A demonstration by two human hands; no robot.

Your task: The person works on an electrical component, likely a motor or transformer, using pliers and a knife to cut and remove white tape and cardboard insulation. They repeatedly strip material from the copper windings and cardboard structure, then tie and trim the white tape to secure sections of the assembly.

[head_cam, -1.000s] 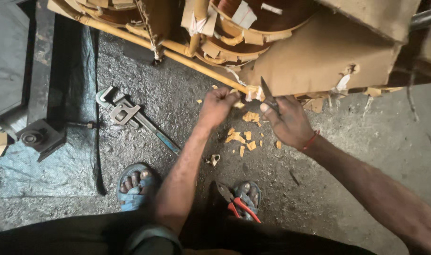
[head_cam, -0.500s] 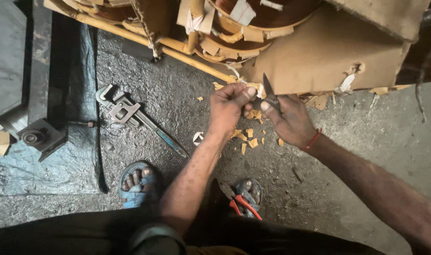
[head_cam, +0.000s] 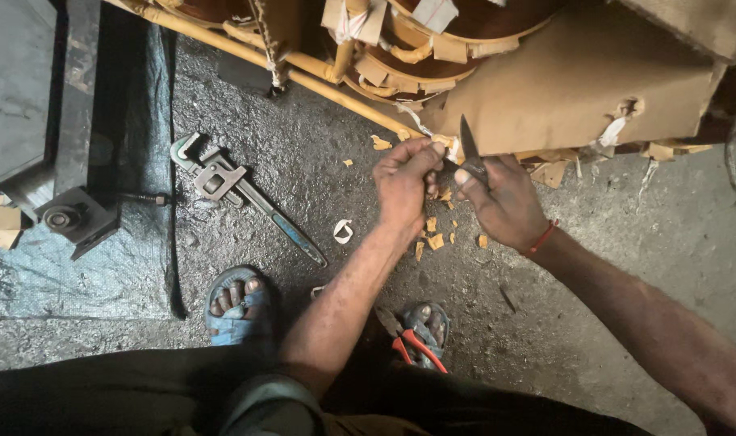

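Note:
My right hand [head_cam: 505, 202] grips a small dark knife [head_cam: 468, 144] with its blade pointing up against the brown paper wrapping [head_cam: 570, 89]. My left hand [head_cam: 404, 182] pinches a small tan piece of the wrapping right beside the blade, fingers closed on it. Both hands meet at the lower edge of the paper-covered winding, just above the floor. Tan paper shavings [head_cam: 434, 240] lie scattered on the dark floor beneath the hands.
A grey pipe wrench with a blue handle [head_cam: 243, 194] lies on the floor to the left. Red-handled pliers [head_cam: 412, 347] rest by my right foot. A yellow-wrapped bar [head_cam: 319, 69] runs diagonally. A dark metal frame [head_cam: 73, 121] and blue sheet [head_cam: 85, 266] sit far left.
Both hands have risen together toward the paper edge. The left hand has closed in on the knife blade and now pinches the wrapping next to it.

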